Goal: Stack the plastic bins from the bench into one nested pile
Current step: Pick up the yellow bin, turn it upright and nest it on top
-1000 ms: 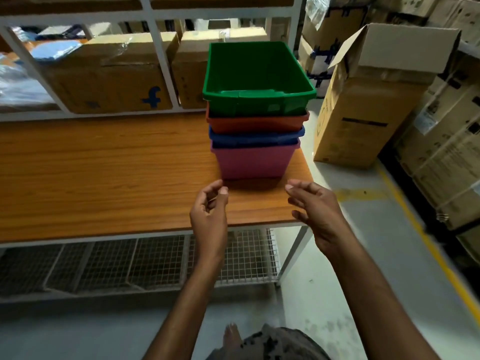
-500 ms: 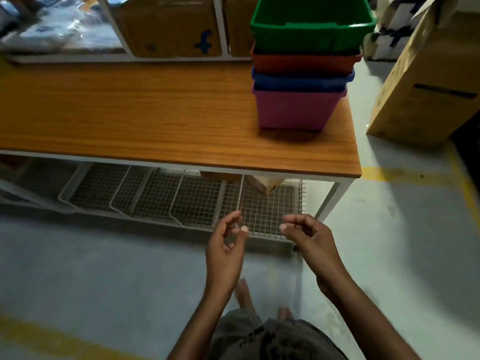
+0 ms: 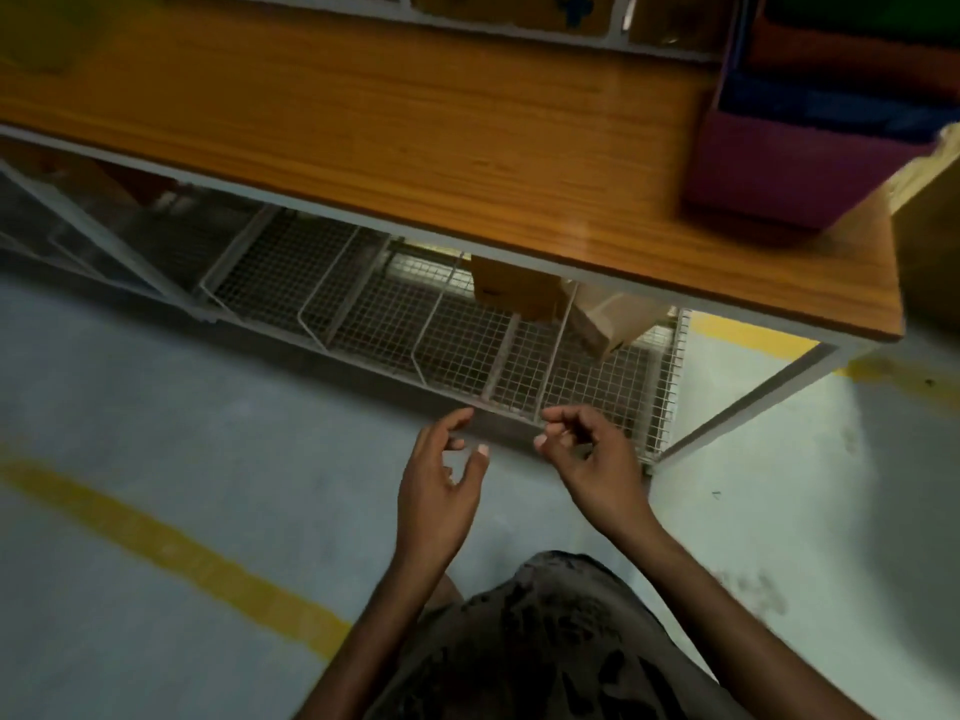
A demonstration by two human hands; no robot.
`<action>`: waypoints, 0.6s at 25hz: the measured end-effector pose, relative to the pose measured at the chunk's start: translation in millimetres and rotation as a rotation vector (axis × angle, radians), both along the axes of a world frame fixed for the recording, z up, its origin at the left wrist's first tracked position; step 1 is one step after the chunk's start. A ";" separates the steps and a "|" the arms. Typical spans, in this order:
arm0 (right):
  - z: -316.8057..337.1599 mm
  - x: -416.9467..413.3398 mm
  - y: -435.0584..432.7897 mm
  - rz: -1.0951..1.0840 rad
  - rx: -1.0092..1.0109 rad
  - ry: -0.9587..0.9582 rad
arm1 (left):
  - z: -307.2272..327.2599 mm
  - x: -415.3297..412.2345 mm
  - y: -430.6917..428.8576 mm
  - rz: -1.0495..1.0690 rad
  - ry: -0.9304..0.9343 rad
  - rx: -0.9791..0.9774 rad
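The nested pile of bins stands at the right end of the wooden bench [image 3: 415,122], cut off by the top right corner. Its pink bottom bin [image 3: 779,168] shows most, with the blue bin [image 3: 810,103] and an orange-red bin [image 3: 831,49] above it; the green top bin is a dark sliver at the frame's edge. My left hand [image 3: 441,491] and my right hand [image 3: 592,459] hang low in front of me, well below and short of the bench. Both hold nothing, with fingers loosely curled and apart.
A wire mesh shelf [image 3: 426,324] with dividers runs under the bench and holds cardboard boxes [image 3: 519,288]. A large cardboard box [image 3: 930,220] stands right of the bench. Yellow floor lines [image 3: 171,548] cross the grey concrete. Shelving with boxes sits behind the bench.
My view has swung down and left, pushing the bin pile to the top right corner. Both hands have dropped away from the bench, still holding nothing.
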State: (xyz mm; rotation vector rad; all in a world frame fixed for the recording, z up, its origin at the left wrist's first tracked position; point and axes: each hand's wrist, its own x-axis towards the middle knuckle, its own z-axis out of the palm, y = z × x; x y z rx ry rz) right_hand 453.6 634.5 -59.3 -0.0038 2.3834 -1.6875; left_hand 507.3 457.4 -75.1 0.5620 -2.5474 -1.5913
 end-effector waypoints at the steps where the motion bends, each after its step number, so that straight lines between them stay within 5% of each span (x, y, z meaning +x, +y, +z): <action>1: -5.4 3.4 -21.8 0.020 0.029 0.039 | -2.0 5.4 -22.2 0.011 0.001 -0.054; 6: -13.6 4.3 -125.7 0.246 0.242 0.339 | -1.9 22.0 -126.8 0.093 0.056 -0.269; 15: -8.0 -57.7 -262.9 0.411 0.238 0.491 | 1.3 -11.6 -245.7 0.333 0.081 -0.343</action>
